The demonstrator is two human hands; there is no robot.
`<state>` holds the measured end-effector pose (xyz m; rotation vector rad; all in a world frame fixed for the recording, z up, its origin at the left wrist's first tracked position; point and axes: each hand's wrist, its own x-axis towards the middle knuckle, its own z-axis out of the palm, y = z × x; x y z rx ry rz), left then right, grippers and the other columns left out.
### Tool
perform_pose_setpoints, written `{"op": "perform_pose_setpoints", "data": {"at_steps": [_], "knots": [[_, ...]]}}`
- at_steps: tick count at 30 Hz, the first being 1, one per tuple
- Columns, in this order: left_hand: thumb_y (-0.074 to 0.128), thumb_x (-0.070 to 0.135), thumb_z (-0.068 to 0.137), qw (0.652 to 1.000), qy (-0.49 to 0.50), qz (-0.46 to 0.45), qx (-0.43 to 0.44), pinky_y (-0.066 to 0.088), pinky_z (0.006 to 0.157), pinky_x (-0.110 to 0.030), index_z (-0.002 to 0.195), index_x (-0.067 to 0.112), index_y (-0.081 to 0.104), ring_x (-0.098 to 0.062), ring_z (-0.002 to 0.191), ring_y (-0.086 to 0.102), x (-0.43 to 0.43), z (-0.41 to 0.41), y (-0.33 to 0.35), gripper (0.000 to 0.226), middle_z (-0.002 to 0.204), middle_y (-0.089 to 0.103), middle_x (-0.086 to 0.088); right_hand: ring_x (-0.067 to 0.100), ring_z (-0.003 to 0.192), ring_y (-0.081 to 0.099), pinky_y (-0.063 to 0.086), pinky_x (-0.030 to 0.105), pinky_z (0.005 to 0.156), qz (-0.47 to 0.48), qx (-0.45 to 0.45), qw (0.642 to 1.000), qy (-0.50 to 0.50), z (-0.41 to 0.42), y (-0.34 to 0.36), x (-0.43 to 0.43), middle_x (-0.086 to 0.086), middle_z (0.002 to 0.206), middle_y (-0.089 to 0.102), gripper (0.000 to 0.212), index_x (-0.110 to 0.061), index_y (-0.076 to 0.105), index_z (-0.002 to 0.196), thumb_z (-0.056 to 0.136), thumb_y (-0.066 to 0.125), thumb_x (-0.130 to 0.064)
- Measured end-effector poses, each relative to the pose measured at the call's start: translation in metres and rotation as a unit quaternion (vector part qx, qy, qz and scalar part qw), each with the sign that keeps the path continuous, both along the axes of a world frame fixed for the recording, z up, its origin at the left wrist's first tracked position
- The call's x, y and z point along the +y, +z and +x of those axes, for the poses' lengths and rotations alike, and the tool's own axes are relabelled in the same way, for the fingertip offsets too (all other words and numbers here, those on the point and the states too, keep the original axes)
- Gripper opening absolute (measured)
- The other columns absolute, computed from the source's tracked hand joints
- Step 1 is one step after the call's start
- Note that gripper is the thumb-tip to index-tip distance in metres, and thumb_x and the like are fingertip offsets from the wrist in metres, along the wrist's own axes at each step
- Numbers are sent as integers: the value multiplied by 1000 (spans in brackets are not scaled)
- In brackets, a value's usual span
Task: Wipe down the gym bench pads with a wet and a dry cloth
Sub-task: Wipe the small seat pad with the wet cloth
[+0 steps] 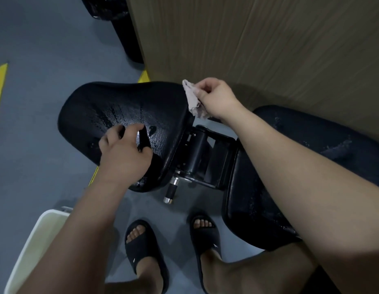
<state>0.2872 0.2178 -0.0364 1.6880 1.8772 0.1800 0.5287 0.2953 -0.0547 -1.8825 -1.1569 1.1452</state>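
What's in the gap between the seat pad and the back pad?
In the head view, a black metal hinge bracket bridges seat pad and back pad; a chrome-tipped pin sticks out of it.

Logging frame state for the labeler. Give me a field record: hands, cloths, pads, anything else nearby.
left hand: grips a dark cloth, down on the seat pad
right hand: pinches a pale cloth at the seat pad's far edge; contact unclear
seat pad: wet, beaded with droplets
back pad: wet streaks visible
between pads: black hinge bracket with a chrome-tipped pull pin
floor: white bin at lower left
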Motion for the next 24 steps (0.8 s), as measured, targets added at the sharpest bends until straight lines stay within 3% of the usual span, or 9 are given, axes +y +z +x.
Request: {"op": "perform_pose_setpoints", "data": {"at_steps": [2,7,11,14,18,21,24], "knots": [[56,25,92,1000,0,-3,-1,20,120,-42,144,39,43,-34,146,13,1,0,0,56,156,24,-6,21,63,63,53,32,58,6,13,1000,16,3,-2,-4,17,86,72,16,-6,65,110,102,61,-20],[55,26,92,1000,-7,2,3,19,123,-45,145,36,42,-34,145,13,2,0,-3,55,155,24,-8,6,67,60,52,23,62,111,-30,993,-21,-7,1,6,-5,81,65,8,-18,66,90,92,73,-21],[56,27,92,1000,-8,3,2,21,122,-46,144,38,42,-34,146,13,2,-2,-4,55,155,24,-7,3,68,53,45,23,65,114,-135,983,43,-10,-5,4,-8,82,60,8,-19,62,101,95,65,-14],[56,28,92,1000,-7,5,2,20,123,-44,144,39,42,-34,146,13,2,-3,-5,55,156,23,-6,6,76,54,41,17,73,123,-181,974,61,-9,-11,-1,0,99,59,14,-16,69,101,98,56,-12],[55,29,92,1000,-12,2,1,21,123,-46,144,40,41,-34,146,12,2,-4,-7,55,157,22,-6,-2,80,54,39,2,73,119,-169,977,51,-10,-10,-7,-2,103,54,10,-19,69,97,97,62,-26],[55,29,92,1000,-9,-1,-2,22,122,-47,144,40,41,-34,146,12,2,-4,-8,55,156,23,-4,2,77,58,46,11,66,142,-145,979,30,-13,-7,-7,0,105,62,10,-21,63,100,93,61,-14],[55,29,91,1000,-10,3,0,21,122,-46,144,39,41,-34,146,12,2,-4,-9,56,156,23,-5,2,73,62,47,11,63,152,-107,981,54,-22,4,-7,-8,92,67,14,-21,64,106,95,62,-14]]}}
